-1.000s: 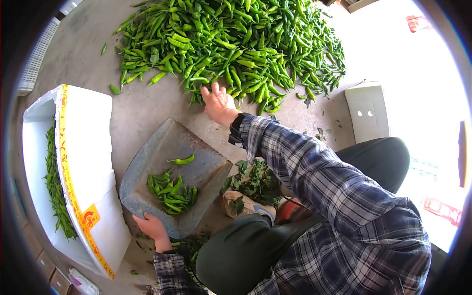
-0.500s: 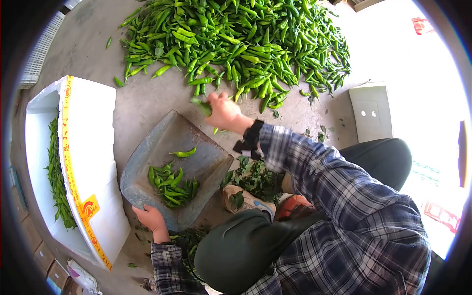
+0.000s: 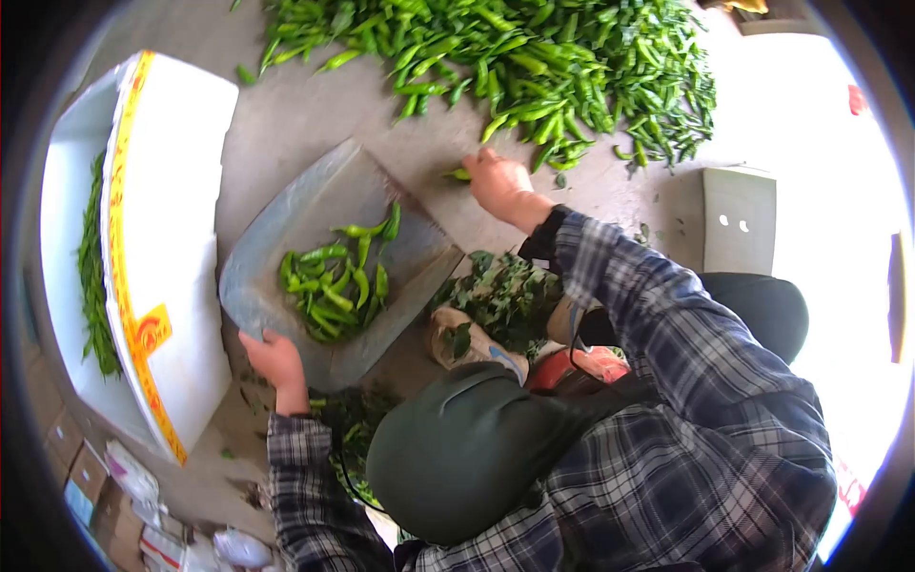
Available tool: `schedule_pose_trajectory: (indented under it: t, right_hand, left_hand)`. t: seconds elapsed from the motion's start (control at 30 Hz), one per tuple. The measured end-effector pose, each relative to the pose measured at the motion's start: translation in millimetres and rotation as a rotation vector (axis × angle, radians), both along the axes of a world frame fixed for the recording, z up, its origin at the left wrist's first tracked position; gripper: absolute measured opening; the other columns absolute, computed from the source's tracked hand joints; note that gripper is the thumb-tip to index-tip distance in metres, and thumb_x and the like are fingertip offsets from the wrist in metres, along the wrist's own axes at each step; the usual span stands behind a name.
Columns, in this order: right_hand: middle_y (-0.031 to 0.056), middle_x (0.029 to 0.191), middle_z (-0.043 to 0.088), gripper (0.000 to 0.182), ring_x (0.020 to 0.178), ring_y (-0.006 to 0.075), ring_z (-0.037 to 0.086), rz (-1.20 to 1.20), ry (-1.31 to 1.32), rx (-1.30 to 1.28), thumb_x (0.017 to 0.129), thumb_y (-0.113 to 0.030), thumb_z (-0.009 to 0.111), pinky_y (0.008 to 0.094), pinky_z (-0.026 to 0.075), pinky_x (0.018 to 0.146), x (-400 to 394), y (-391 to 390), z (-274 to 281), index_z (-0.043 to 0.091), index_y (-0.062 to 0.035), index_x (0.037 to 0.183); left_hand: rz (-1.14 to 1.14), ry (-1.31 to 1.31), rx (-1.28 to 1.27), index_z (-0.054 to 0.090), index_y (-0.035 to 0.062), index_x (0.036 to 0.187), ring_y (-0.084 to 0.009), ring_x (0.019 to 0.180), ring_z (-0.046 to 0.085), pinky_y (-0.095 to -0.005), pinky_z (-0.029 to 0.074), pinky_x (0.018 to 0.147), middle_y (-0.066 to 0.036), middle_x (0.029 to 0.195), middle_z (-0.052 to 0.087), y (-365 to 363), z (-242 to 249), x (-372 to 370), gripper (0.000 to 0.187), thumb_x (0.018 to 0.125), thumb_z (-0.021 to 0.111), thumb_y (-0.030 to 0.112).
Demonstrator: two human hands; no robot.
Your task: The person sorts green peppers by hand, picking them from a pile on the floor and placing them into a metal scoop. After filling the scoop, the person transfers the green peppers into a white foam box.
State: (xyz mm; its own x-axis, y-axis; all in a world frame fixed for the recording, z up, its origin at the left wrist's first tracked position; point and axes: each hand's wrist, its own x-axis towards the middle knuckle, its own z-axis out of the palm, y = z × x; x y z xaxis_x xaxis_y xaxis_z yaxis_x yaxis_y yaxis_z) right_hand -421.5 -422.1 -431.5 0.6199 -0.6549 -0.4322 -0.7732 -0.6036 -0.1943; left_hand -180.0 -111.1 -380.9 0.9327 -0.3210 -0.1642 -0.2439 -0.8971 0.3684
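My left hand is closed on the lower left rim of a grey metal scoop, a dustpan-like pan resting on the floor. Inside the scoop lies a small heap of green chili peppers. Beyond the scoop's right edge, my right hand is bent down with its fingertips pinched at a single green chili pepper; the fingers partly hide it. Just past that hand spreads a large pile of green chili peppers on the floor.
A white foam box with yellow tape stands on its side at left, peppers inside. Loose green leaves lie by my shoe. A grey box-like block sits at right. Plastic-wrapped packs are at lower left.
The view has tilted, so most things sit higher. Another pepper now lies in the scoop near its right side. My right hand has moved right, to a pepper beside the scoop.
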Motion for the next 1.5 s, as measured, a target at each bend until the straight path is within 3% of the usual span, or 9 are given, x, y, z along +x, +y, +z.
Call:
schedule_pose_trajectory:
  t: [0.2,0.37,0.53,0.67,0.77,0.87,1.2,1.37,1.5]
  right_hand:
    - [0.0126,0.087,0.063,0.034,0.080,0.0295,0.060,0.163,-0.324,0.615,0.071,-0.030,0.060,0.0384,0.048,0.071,39,23,50,0.058,-0.0068,0.095]
    - [0.0216,0.110,0.049,0.047,0.099,0.0383,0.049,-0.028,-0.356,-0.328,0.075,-0.031,0.057,0.0421,0.046,0.079,82,-73,4,0.047,-0.0134,0.118]
    - [0.0179,0.122,0.036,0.055,0.109,0.0396,0.040,0.018,-0.125,-0.288,0.073,-0.031,0.059,0.0492,0.036,0.091,92,-64,4,0.042,-0.0197,0.124]
    - [0.0192,0.129,0.034,0.048,0.116,0.0357,0.038,0.242,-0.361,-0.110,0.072,-0.020,0.052,0.0509,0.034,0.093,57,-34,-5,0.047,-0.0157,0.120]
    - [0.0199,0.111,0.052,0.033,0.096,0.0354,0.054,0.001,-0.649,-0.134,0.072,-0.014,0.051,0.0377,0.045,0.082,25,-32,2,0.058,-0.0095,0.104]
    - [0.0167,0.100,0.057,0.021,0.084,0.0313,0.057,-0.280,-0.416,0.008,0.073,-0.014,0.051,0.0399,0.047,0.072,2,-48,4,0.061,-0.0081,0.090]
    - [0.0198,0.130,0.030,0.047,0.118,0.0358,0.032,0.164,-0.186,-0.221,0.071,-0.013,0.055,0.0503,0.043,0.080,75,-8,-5,0.047,-0.0186,0.117]
    - [0.0161,0.100,0.046,0.017,0.094,0.0333,0.049,0.160,-0.237,-0.192,0.075,-0.009,0.050,0.0391,0.049,0.072,79,-11,5,0.055,-0.0087,0.092]
    - [0.0174,0.101,0.046,0.020,0.092,0.0358,0.050,0.058,-0.220,-0.153,0.071,-0.010,0.054,0.0419,0.048,0.073,66,-21,-1,0.057,-0.0107,0.091]
  left_hand:
    - [0.000,-0.065,-0.037,0.039,-0.0093,0.115,-0.0433,0.095,0.050,-0.0438,0.039,0.081,-0.031,0.103,0.052,6,-10,3,0.040,0.079,0.047,0.007]
    - [0.040,0.033,-0.061,0.034,-0.0114,0.119,-0.0417,0.096,0.051,-0.0425,0.039,0.082,-0.031,0.104,0.051,-3,1,-1,0.045,0.081,0.047,0.008]
    - [-0.006,-0.070,-0.070,0.035,-0.0103,0.119,-0.0417,0.095,0.052,-0.0421,0.040,0.081,-0.030,0.104,0.052,14,-19,7,0.043,0.081,0.046,0.007]
    - [0.025,0.050,-0.120,0.036,-0.0101,0.118,-0.0420,0.094,0.052,-0.0417,0.040,0.080,-0.030,0.104,0.052,6,-7,3,0.042,0.081,0.046,0.007]
    - [0.018,-0.008,-0.089,0.036,-0.0101,0.118,-0.0419,0.094,0.052,-0.0412,0.040,0.081,-0.029,0.103,0.052,3,-6,0,0.041,0.082,0.046,0.006]
    - [0.015,-0.041,-0.051,0.036,-0.0095,0.117,-0.0418,0.093,0.052,-0.0410,0.040,0.081,-0.029,0.103,0.052,4,-9,1,0.040,0.082,0.046,0.006]
    - [-0.016,-0.004,-0.111,0.037,-0.0109,0.116,-0.0421,0.095,0.051,-0.0421,0.040,0.081,-0.029,0.105,0.051,8,-10,5,0.039,0.082,0.045,0.007]
    - [0.001,0.006,-0.087,0.034,-0.0120,0.119,-0.0424,0.096,0.051,-0.0423,0.040,0.081,-0.031,0.107,0.050,3,-4,1,0.043,0.082,0.044,0.008]
    - [-0.013,0.002,-0.086,0.033,-0.0119,0.120,-0.0426,0.096,0.050,-0.0426,0.040,0.081,-0.031,0.107,0.050,5,-6,2,0.044,0.082,0.044,0.007]
